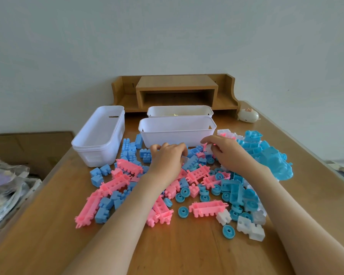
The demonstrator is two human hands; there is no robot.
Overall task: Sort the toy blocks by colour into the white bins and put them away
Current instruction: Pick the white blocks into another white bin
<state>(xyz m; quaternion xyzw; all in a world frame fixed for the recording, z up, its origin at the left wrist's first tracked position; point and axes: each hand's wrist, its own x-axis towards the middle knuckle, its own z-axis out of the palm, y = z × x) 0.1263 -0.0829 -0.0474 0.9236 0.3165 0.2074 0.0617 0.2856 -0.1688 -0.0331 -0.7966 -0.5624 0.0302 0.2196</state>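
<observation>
At the far edge of the block pile (187, 181), just in front of the near bin (177, 135), both hands are at work. The left hand (168, 155) is knuckles-up with its fingers curled down; a clear block (184, 158) shows at the fingertips and appears to be gripped. The right hand (224, 151) pinches a whitish block (208, 149) between thumb and fingers, close to the near bin's front wall.

Task items: pink blocks (207, 208), blue blocks (102, 214), teal wheels (183, 212) and further clear blocks (250, 228) lie mixed across the wooden desk (187, 255), with a teal toy vehicle (274, 161) at the right. The far bin (180, 111) shows something pale yellow over its rim. The nested bins (99, 139) stand at the left, and no blocks can be seen in them. The floor of the near bin is hidden.

Assessment: the step in hand is picking out the clear and whitish pieces, and sorting is at an early stage, since most blocks are still on the desk.

Next move, as judged: lift both pieces clear of the pile without dragging neighbours, carry them over a bin rim and release. Which bin takes this colour cannot be determined.
</observation>
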